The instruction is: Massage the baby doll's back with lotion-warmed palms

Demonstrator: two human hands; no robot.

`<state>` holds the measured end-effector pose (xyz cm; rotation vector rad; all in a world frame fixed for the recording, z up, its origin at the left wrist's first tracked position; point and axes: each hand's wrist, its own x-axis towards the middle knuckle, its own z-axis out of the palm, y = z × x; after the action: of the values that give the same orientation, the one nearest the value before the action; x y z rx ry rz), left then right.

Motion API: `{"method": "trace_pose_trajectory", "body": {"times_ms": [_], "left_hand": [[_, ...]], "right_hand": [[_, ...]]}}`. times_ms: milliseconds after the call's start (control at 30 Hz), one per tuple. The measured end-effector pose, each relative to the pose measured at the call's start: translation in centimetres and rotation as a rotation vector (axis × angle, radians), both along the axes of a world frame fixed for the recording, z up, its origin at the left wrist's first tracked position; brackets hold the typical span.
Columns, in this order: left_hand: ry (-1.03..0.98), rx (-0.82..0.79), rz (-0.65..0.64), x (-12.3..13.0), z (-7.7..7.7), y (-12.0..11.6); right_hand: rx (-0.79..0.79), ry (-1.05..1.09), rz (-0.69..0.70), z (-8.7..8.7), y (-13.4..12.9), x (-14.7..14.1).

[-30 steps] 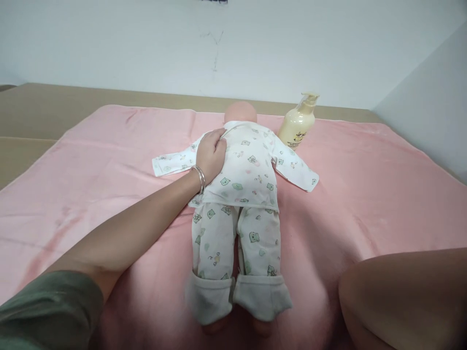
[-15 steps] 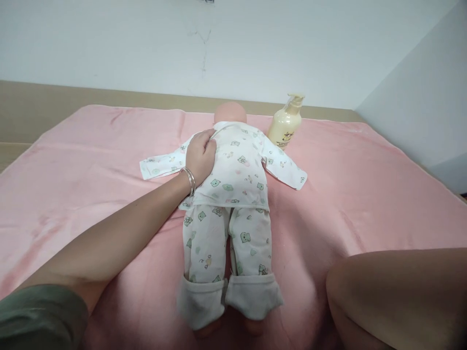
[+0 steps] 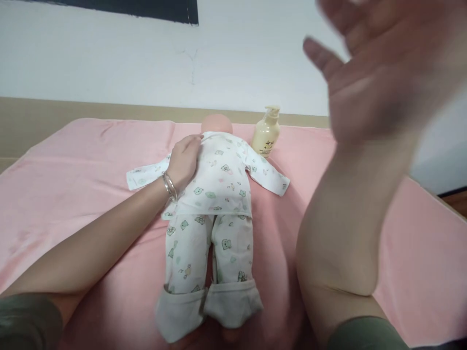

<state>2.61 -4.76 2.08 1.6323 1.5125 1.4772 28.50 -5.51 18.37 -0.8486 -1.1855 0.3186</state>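
A doll (image 3: pixel 222 170) in a white patterned top and matching trousers with turned-up cuffs lies face down, its head away from me. My left hand (image 3: pixel 185 158) rests on the left side of its upper back, wearing bangles, with its fingers close together but laid flat. Raised at the upper right, near the camera, is my right hand (image 3: pixel 379 73). It is blurred and partly cut off by the frame, its palm in view, its thumb or finger spread, and nothing is seen in it.
A cream pump bottle (image 3: pixel 266 133) stands just right of the doll's head. Under everything lies a pink blanket (image 3: pixel 91 160). Behind it are a beige ledge (image 3: pixel 47 111) and a white wall (image 3: pixel 109 63), with a dark panel (image 3: pixel 146 7) at the top.
My right hand has risen into the upper right, its forearm now upright. The view has shifted, so the doll and bottle appear further left. My left hand remains on the doll's back.
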Motion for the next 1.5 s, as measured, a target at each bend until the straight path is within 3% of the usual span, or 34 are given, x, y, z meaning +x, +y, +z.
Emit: {"method": "trace_pose_trajectory", "body": {"times_ms": [67, 200, 300, 367, 433, 533, 600, 700, 733, 800, 867, 933, 1133, 1367, 1500], "left_hand": [[-0.049, 0.006, -0.057, 0.6, 1.2, -0.2], [-0.169, -0.025, -0.265, 2.9, 4.8, 0.2], [-0.26, -0.185, -0.409, 5.5, 7.8, 1.6], [-0.381, -0.308, -0.495, 6.9, 9.2, 3.2], [-0.445, -0.358, -0.576, 7.9, 9.7, 5.3], [-0.332, -0.347, -0.719, 8.8, 9.2, 8.2], [-0.226, -0.301, -0.693, 9.3, 8.7, 9.2], [-0.162, -0.26, -0.492, 10.5, 9.0, 8.5], [-0.211, -0.292, -0.453, 10.8, 9.3, 7.8], [-0.448, -0.426, -0.493, 11.0, 10.2, 5.8], [-0.719, -0.555, -0.596, 10.5, 11.0, 3.6], [-0.869, -0.598, -0.632, 9.1, 11.6, 1.5], [-1.046, -0.698, -0.593, 2.6, 13.4, -2.8], [-1.149, -0.65, -0.484, -1.6, 14.6, -3.9], [-1.218, -0.62, -0.52, -2.6, 15.3, -4.0]], "right_hand": [[-0.006, -0.232, 0.097, -0.6, 1.8, 0.0], [-0.18, -0.72, -0.165, -5.2, 5.5, -1.8], [-0.183, -0.834, -0.203, -8.3, 7.2, -2.9], [-0.182, -0.878, -0.199, -9.3, 7.6, -3.2], [-0.213, -0.943, -0.205, -9.5, 7.5, -3.4], [-0.238, -0.995, -0.238, -9.0, 6.9, -3.6], [-0.219, -0.978, -0.275, -8.7, 6.7, -3.6], [-0.244, -0.977, -0.311, -8.6, 6.7, -3.7], [-0.259, -0.977, -0.318, -8.7, 6.8, -3.8], [-0.279, -0.969, -0.33, -8.7, 6.9, -3.9], [-0.307, -0.948, -0.35, -8.7, 7.0, -4.2], [-0.369, -0.93, -0.367, -8.5, 7.0, -4.5], [-0.432, -0.852, -0.416, -8.1, 6.9, -5.2], [-0.38, -0.852, -0.422, -8.3, 7.0, -5.1], [-0.408, -0.872, -0.396, -8.0, 7.0, -4.9]]}}
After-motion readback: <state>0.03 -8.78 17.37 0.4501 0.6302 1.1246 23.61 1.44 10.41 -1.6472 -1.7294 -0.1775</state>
